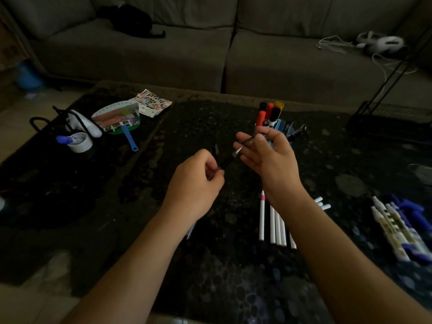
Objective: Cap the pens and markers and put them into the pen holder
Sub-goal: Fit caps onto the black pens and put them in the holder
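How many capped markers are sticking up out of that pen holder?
5, bunched in the pen holder: back row black cap, red cap, yellow cap; front row orange-red cap, second black cap. The right hand may hide others.

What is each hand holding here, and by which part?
The left hand pinches a black pen at its back end, tip bare. The right hand pinches a dark cap between thumb and fingers.
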